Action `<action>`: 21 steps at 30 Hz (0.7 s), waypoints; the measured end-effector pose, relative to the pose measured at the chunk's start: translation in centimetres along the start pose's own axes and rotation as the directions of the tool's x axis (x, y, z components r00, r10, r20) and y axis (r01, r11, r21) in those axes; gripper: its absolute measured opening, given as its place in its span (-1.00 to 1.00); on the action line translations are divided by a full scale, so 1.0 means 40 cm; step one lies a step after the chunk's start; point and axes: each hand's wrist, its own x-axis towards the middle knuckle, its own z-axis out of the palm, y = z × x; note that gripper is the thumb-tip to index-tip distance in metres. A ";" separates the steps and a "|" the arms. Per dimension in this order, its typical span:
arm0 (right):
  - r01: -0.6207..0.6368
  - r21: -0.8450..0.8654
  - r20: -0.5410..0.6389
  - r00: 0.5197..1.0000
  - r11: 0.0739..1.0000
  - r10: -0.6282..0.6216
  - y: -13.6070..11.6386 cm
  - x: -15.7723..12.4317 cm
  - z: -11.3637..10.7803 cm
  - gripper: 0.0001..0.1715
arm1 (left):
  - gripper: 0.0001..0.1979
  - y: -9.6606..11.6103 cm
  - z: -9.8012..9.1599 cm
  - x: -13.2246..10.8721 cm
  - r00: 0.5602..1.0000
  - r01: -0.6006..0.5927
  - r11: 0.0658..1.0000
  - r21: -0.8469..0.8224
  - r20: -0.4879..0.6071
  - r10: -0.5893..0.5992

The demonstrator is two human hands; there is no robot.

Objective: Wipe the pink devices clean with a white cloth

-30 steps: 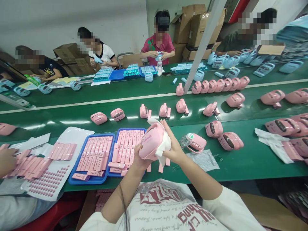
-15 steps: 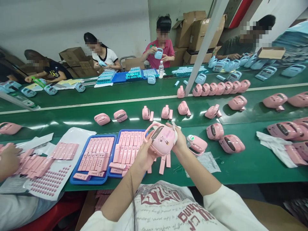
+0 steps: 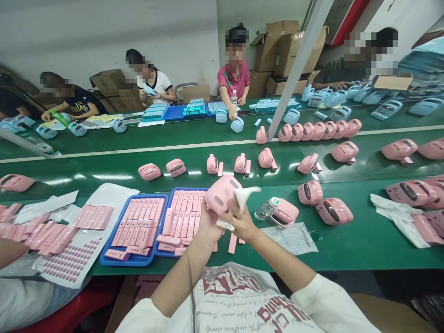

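My left hand [image 3: 210, 223] is closed around a pink rounded plastic device [image 3: 222, 190], held up above the bench. Its face with two grey oblong patches and small print is turned up towards me. A white cloth [image 3: 243, 196] is bunched in my right hand [image 3: 242, 223], close against the device's right side. To the right of that hand lies a clear bottle [image 3: 265, 209] with a white and green cap, beside another pink device [image 3: 286, 212]. Pink bars [image 3: 232, 243] lie on the bench below my hands.
Two blue trays [image 3: 129, 262] of pink bars stand left, beside a white sheet [image 3: 120, 188] with small pink pieces. A plastic bag [image 3: 294, 238] lies right. Pink devices [image 3: 265, 158] line the green belt. Co-workers [image 3: 233, 78] sit opposite among blue devices; a slanted post [image 3: 294, 69] rises between.
The pink device has been turned over from its decorated face to the side with grey patches. My right hand has shifted left with the cloth, uncovering the bottle. A co-worker opposite has lowered a blue device.
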 end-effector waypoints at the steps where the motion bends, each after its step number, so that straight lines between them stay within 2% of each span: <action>1: -0.126 0.069 -0.065 0.989 0.990 0.131 0.000 0.002 0.001 -0.46 | -0.49 0.000 0.006 -0.008 0.999 -0.036 0.999 -0.023 -0.035 0.035; 2: -0.270 0.171 -0.122 0.948 0.947 0.293 0.000 0.011 0.000 -0.40 | -0.50 -0.002 0.011 -0.016 0.996 -0.060 0.997 -0.038 -0.066 0.058; 3: -0.410 0.304 -0.156 0.869 0.860 0.470 0.000 0.026 -0.003 -0.36 | -0.51 -0.004 0.016 -0.023 0.994 -0.065 0.997 -0.042 -0.085 0.061; 4: -0.523 0.452 -0.155 0.751 0.722 0.642 0.001 0.045 -0.008 -0.33 | -0.50 -0.008 0.018 -0.028 0.995 -0.049 0.998 -0.033 -0.094 0.045; 5: -0.590 0.598 -0.106 0.612 0.542 0.784 0.004 0.065 -0.014 -0.32 | -0.49 -0.012 0.018 -0.031 0.995 -0.022 1.000 -0.015 -0.097 0.021; 6: -0.608 0.717 -0.012 0.479 0.341 0.878 0.010 0.084 -0.020 -0.32 | -0.48 -0.017 0.017 -0.031 0.994 0.003 1.000 0.004 -0.105 -0.003; 7: -0.588 0.795 0.103 0.373 0.149 0.922 0.018 0.098 -0.026 -0.33 | -0.48 -0.020 0.013 -0.030 0.992 0.020 0.999 0.025 -0.122 -0.017; 8: -0.558 0.830 0.210 0.294 -0.010 0.932 0.027 0.107 -0.030 -0.35 | -0.49 -0.022 0.008 -0.027 0.989 0.028 0.998 0.048 -0.145 -0.020; 9: -0.534 0.837 0.287 0.237 -0.122 0.928 0.036 0.110 -0.032 -0.38 | -0.50 -0.022 0.001 -0.023 0.985 0.028 0.997 0.073 -0.171 -0.015; 10: -0.521 0.833 0.330 0.197 -0.187 0.923 0.043 0.106 -0.032 -0.42 | -0.51 -0.020 -0.006 -0.018 0.980 0.027 0.995 0.096 -0.200 -0.008; 12: -0.515 0.830 0.334 0.155 -0.212 0.930 0.049 0.085 -0.032 -0.49 | -0.52 -0.009 -0.021 -0.008 0.968 0.034 0.992 0.124 -0.251 -0.002; 15: -0.520 0.825 0.333 0.137 -0.218 0.933 0.045 0.046 -0.040 -0.47 | -0.50 0.019 -0.045 0.006 0.955 0.041 0.994 0.106 -0.298 -0.007; 17: -0.547 0.805 0.343 0.116 -0.228 0.932 0.045 0.025 -0.053 -0.41 | -0.52 0.042 -0.060 0.016 0.951 0.004 0.996 0.094 -0.307 0.026; 19: -0.615 0.756 0.353 0.097 -0.223 0.931 0.053 0.004 -0.065 -0.37 | -0.56 0.066 -0.075 0.027 0.946 -0.042 0.991 0.123 -0.315 0.079; 21: -0.734 0.648 0.401 0.101 -0.204 0.910 0.066 -0.027 -0.070 -0.37 | -0.59 0.091 -0.092 0.040 0.940 -0.094 0.975 0.202 -0.303 0.153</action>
